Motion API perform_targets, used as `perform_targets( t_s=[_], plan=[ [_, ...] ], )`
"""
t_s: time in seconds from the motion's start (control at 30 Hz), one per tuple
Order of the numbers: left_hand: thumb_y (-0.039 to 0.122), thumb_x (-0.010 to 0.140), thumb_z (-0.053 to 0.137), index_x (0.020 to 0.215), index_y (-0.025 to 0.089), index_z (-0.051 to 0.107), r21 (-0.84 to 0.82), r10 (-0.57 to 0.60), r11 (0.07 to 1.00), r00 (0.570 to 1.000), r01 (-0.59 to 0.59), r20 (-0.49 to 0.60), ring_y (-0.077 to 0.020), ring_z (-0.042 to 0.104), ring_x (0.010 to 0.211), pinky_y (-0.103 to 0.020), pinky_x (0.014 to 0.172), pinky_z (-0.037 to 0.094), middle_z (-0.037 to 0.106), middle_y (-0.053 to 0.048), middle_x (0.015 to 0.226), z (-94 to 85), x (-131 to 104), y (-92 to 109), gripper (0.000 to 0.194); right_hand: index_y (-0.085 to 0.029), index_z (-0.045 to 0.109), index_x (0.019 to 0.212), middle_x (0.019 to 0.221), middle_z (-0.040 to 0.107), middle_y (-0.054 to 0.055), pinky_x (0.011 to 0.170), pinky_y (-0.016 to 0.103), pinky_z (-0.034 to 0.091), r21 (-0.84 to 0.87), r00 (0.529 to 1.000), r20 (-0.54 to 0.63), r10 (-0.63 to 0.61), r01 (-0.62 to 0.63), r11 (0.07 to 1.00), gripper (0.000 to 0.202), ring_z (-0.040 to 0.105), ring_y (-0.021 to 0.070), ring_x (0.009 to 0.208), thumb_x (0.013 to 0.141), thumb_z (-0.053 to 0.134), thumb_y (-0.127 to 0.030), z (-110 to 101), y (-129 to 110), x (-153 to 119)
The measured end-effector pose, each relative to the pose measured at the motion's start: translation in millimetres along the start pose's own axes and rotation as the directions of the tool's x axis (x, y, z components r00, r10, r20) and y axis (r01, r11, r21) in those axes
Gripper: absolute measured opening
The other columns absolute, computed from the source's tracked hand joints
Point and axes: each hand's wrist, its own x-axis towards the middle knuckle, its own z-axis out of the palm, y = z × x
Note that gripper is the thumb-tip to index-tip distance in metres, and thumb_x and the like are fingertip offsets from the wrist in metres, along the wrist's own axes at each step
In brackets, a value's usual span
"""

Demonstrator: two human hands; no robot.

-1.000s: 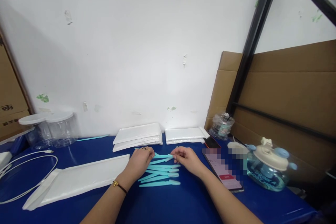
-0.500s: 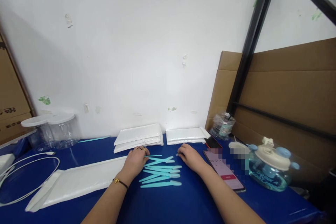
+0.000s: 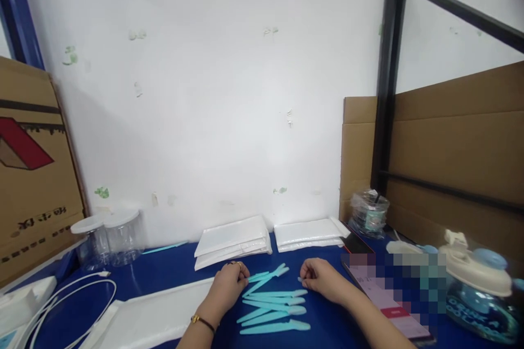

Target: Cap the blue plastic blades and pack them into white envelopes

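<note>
Several turquoise plastic sticks (image 3: 275,328) with paler, wider ends lie in a loose row on the blue table (image 3: 229,337). My left hand (image 3: 232,283), with a ring and a dark bracelet, is curled at the left ends of the top sticks; its fingertips meet there and hide what they may hold. To the right of the sticks is my right hand (image 3: 321,279), fingers bent and pressed together, with a small pale tip showing at them. A long white padded envelope (image 3: 155,311) lies left of my left hand.
Two stacks of white envelopes (image 3: 233,237) stand against the wall. Clear jars (image 3: 123,240) and a white cable (image 3: 114,294) are at the left. On the right are a phone (image 3: 380,300), a bagged cup (image 3: 370,215) and a jug (image 3: 483,294).
The view has tilted up and turned left, so everything sits lower and further right. The upper sticks have shifted, and my right hand has drawn slightly away from them.
</note>
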Motion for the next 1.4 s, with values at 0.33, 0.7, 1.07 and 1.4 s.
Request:
perform_targets(
  t_s=[0.33,0.7,1.07,1.4],
  plan=[
    [0.020,0.073,0.055,0.082,0.021,0.061,0.026,0.008,1.000,1.000,-0.008,-0.010,-0.0153,0.057,0.081,-0.022,0.066,0.035,0.064,0.001,0.082,-4.3,1,-1,0.011,-0.017,0.062,0.072,0.062,0.063,-0.001,0.051,0.019,0.036,0.033,1.000,-0.002,0.004,-0.004,0.999,0.015,0.054,0.0114,0.055,0.062,0.059,-0.006,-6,-6,-9],
    [0.025,0.080,0.049,0.084,0.021,0.060,-0.035,0.183,0.982,0.982,-0.185,-0.056,-0.0148,0.057,0.079,-0.023,0.070,0.037,0.064,0.001,0.083,-11.8,-7,36,0.012,-0.018,0.067,0.084,0.080,0.057,0.002,0.055,0.022,0.044,0.354,0.982,-0.099,-0.163,0.188,0.916,0.018,0.059,0.0127,0.061,0.078,0.054,-0.029,-5,-38,-12],
    [0.024,0.078,0.051,0.086,0.021,0.060,-0.021,0.174,0.985,0.985,-0.174,0.006,-0.0149,0.057,0.082,-0.024,0.072,0.037,0.064,0.001,0.085,-7.2,-9,44,0.013,-0.020,0.070,0.084,0.084,0.060,0.003,0.058,0.023,0.047,0.360,0.977,-0.087,-0.195,0.213,0.908,0.015,0.060,0.0126,0.063,0.078,0.059,-0.027,9,-45,-12],
    [0.025,0.078,0.050,0.083,0.021,0.061,-0.076,0.164,0.983,0.986,-0.164,-0.007,-0.0138,0.056,0.076,-0.022,0.067,0.038,0.063,0.001,0.080,-6.1,-9,43,0.012,-0.019,0.070,0.081,0.076,0.059,0.002,0.056,0.024,0.044,0.320,0.973,-0.147,-0.175,0.214,0.923,0.014,0.058,0.0135,0.061,0.077,0.058,-0.025,-5,-47,-15]
  ],
)
